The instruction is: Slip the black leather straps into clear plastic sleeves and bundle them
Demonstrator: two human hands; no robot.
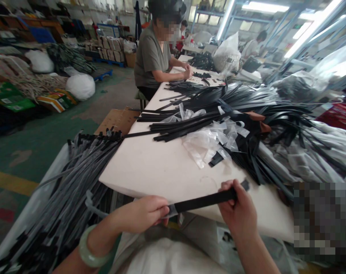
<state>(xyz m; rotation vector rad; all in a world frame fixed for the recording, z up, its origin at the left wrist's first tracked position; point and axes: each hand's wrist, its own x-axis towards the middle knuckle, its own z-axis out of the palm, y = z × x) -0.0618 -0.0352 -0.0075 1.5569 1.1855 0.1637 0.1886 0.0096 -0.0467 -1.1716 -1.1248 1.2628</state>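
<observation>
At the lower centre of the frame, the left hand (146, 214) is pinching the left end of a black strap (205, 200), its grip clamped on translucent wrapping (172, 209) there. To the right of it, the right hand (239, 209) is holding the strap near its other end, fingers and thumb closing its grip around it. The strap is running between both hands, slanting up to the right across the front edge of the pale counter (150, 163). A pale green bangle (88, 251) is circling the left wrist. Crumpled clear plastic (204, 146) is lying right of centre, among loose black straps (175, 127). At the lower left, wrapped straps (76, 186) are lying heaped beside the counter. At upper centre, a person in a grey shirt (148, 57) is working at the counter.
</observation>
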